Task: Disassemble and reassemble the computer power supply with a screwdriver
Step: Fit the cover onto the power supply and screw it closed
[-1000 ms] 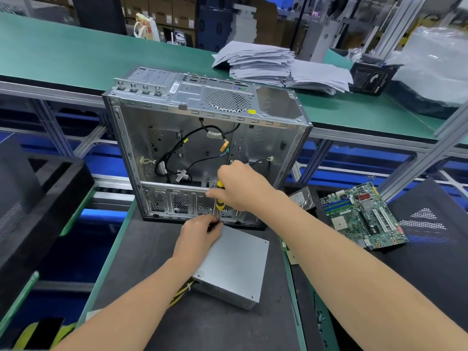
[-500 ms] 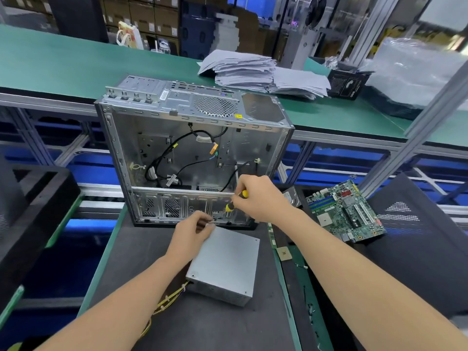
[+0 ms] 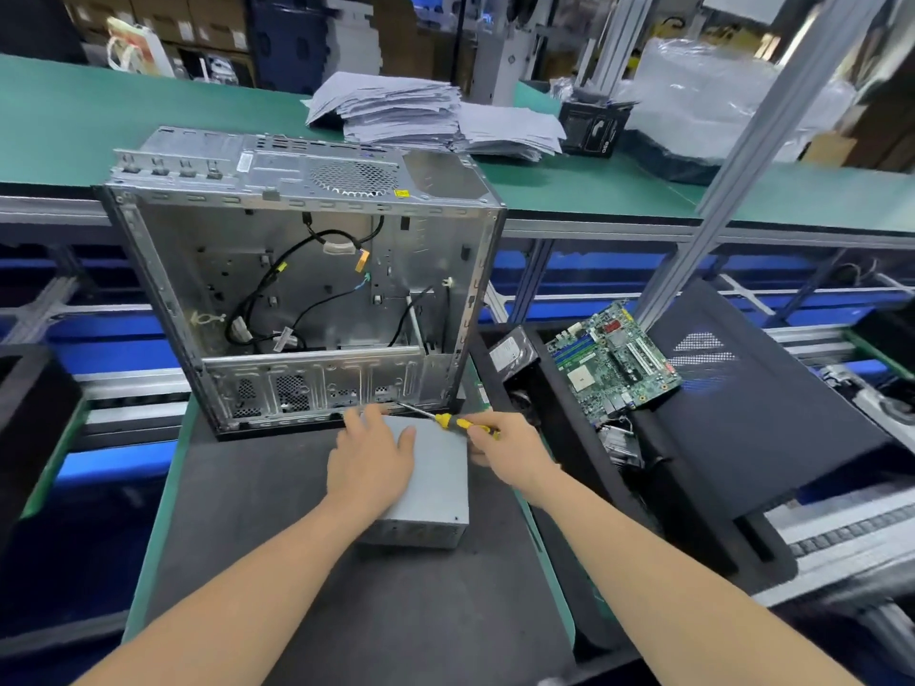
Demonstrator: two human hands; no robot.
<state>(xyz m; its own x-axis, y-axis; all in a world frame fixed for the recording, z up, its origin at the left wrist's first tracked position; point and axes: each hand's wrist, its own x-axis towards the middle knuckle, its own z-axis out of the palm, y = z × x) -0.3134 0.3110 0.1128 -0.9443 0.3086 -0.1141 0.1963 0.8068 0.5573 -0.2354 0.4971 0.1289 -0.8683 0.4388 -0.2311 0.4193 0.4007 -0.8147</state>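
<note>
The grey metal power supply (image 3: 435, 492) lies flat on the dark mat in front of the open computer case (image 3: 302, 289). My left hand (image 3: 371, 458) rests palm down on its top, fingers spread. My right hand (image 3: 510, 445) grips the yellow-and-black screwdriver (image 3: 460, 422) by the handle. The tool lies nearly level, its shaft pointing left toward the power supply's far edge, close to the foot of the case. Black cables hang inside the case.
A green motherboard (image 3: 614, 361) and a hard drive (image 3: 510, 351) lie in black foam trays to the right. A paper stack (image 3: 411, 113) sits on the green conveyor behind. A slanted aluminium post (image 3: 752, 141) rises at right. Black foam (image 3: 34, 403) stands at left.
My right hand dropped from in front of the case down to the power supply's right side, tipping the screwdriver from upright to nearly level. My left hand flattened onto the power supply's top.
</note>
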